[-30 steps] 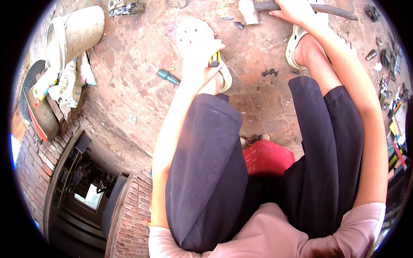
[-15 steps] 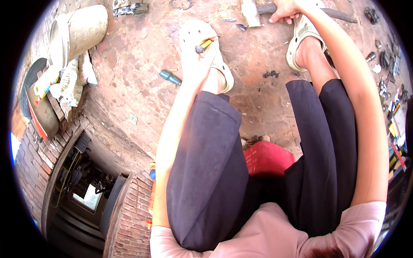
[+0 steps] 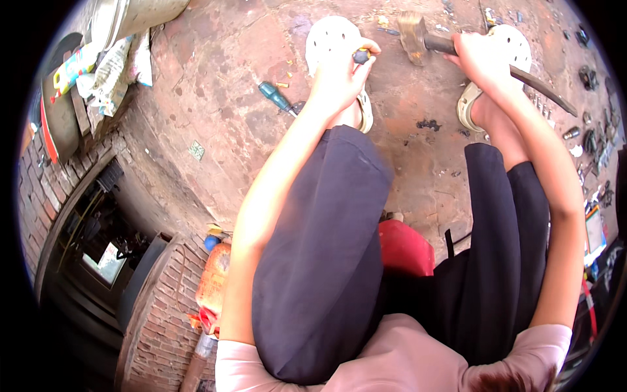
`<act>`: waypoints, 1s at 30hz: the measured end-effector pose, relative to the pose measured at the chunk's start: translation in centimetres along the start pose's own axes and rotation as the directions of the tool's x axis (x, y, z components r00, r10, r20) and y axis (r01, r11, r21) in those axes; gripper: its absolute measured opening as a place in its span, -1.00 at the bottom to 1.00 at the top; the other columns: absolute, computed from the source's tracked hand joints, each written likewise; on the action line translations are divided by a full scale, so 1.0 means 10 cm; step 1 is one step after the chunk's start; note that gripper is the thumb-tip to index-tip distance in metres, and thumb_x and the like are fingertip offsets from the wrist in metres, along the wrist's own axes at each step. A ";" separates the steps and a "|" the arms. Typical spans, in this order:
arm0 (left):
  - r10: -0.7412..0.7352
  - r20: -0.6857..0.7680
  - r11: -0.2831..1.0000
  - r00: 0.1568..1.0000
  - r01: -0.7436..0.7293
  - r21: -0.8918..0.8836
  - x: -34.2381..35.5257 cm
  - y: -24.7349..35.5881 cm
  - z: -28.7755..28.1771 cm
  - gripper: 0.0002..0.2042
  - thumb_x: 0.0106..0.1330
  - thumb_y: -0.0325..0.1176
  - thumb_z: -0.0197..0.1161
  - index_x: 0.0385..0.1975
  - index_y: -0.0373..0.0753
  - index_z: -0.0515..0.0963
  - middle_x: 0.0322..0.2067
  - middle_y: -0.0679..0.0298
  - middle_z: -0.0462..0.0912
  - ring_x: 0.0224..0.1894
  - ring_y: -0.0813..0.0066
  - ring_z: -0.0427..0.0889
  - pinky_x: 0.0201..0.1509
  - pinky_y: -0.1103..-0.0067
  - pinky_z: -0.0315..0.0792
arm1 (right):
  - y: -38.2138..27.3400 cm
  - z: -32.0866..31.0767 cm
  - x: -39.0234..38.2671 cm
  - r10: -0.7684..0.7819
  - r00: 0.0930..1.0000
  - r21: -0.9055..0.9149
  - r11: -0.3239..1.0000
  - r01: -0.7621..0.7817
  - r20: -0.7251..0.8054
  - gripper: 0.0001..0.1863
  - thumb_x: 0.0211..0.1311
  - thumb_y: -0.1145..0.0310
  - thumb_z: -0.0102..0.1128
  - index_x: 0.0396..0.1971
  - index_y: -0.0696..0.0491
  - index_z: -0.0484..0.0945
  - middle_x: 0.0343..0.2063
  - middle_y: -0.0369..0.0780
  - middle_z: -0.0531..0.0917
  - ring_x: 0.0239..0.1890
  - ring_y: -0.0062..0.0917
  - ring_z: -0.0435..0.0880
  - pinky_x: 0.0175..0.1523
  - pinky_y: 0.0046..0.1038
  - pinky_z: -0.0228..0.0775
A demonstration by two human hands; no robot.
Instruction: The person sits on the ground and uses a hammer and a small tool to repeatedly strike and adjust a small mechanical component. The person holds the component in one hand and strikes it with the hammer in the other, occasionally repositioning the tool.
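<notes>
My right hand (image 3: 480, 62) is wrapped round the dark handle of a hammer (image 3: 413, 40), just above my right clog. The hammer's blocky, worn head points left and its handle sticks out to the right. Closed round a tool with a yellow-and-black handle (image 3: 362, 56) is my left hand (image 3: 336, 78), over the left clog. Only the butt of that handle shows; the working end is hidden. On the floor left of this hand lies a teal-handled screwdriver (image 3: 274, 96).
Scattered metal parts (image 3: 589, 78) lie along the right. A pale bucket (image 3: 144, 16) and crumpled bags (image 3: 112, 78) sit at the upper left. Between my legs is a red box-like object (image 3: 405, 248). An orange container (image 3: 214, 277) stands by the brick edge near the dark doorway.
The hammer has come lower in the view, its head now showing fully, with my right hand still on the handle. My left hand has shifted right, its tool turned butt-end up.
</notes>
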State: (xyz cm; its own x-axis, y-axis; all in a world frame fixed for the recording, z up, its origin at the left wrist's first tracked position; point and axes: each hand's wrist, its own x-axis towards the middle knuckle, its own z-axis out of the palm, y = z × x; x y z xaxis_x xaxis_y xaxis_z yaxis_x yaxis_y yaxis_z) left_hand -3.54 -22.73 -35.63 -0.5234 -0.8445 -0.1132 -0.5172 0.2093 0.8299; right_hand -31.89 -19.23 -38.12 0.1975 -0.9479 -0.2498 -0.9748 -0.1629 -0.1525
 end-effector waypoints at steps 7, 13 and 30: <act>-0.033 -0.049 0.996 0.998 0.029 -0.081 -0.02 -0.13 0.00 -0.86 0.24 -0.45 0.26 -0.22 -0.17 0.56 -0.33 0.17 0.67 -0.22 0.24 0.67 -0.10 0.46 0.49 | -0.17 -0.32 -0.36 -0.010 0.934 -0.024 1.000 0.020 0.357 -0.71 -0.01 0.26 0.41 -0.43 0.14 0.54 -0.51 -0.06 0.66 -0.37 -0.18 0.69 -0.25 -0.25 0.51; -0.118 -0.052 0.978 0.992 0.107 -0.176 0.05 -0.06 0.05 -0.89 0.24 -0.47 0.26 -0.25 -0.20 0.57 -0.37 0.19 0.66 -0.26 0.34 0.67 -0.12 0.50 0.49 | 0.11 -0.21 -0.50 -0.074 0.933 -0.039 0.995 0.094 0.351 -0.69 -0.04 0.27 0.43 -0.42 0.15 0.53 -0.51 -0.05 0.65 -0.29 -0.19 0.69 -0.18 -0.25 0.50; -0.101 -0.051 0.979 0.994 0.090 -0.184 0.00 -0.05 -0.03 -0.88 0.24 -0.55 0.21 -0.24 -0.27 0.57 -0.31 0.23 0.69 -0.18 0.36 0.68 -0.01 0.51 0.50 | 0.21 -0.35 -0.61 0.067 0.929 0.622 0.726 -0.295 0.363 -0.59 0.13 0.25 0.35 -0.14 0.24 0.53 -0.55 -0.10 0.62 -0.54 -0.41 0.62 -0.39 -0.43 0.45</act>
State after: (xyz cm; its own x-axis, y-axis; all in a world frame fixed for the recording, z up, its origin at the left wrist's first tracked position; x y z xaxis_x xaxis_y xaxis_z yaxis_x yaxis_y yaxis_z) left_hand -3.06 -23.04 -35.89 -0.4332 -0.8855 -0.1680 -0.4283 0.0382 0.9028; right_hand -35.49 -14.75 -33.60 0.1559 -0.7924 -0.5897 -0.7010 0.3319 -0.6312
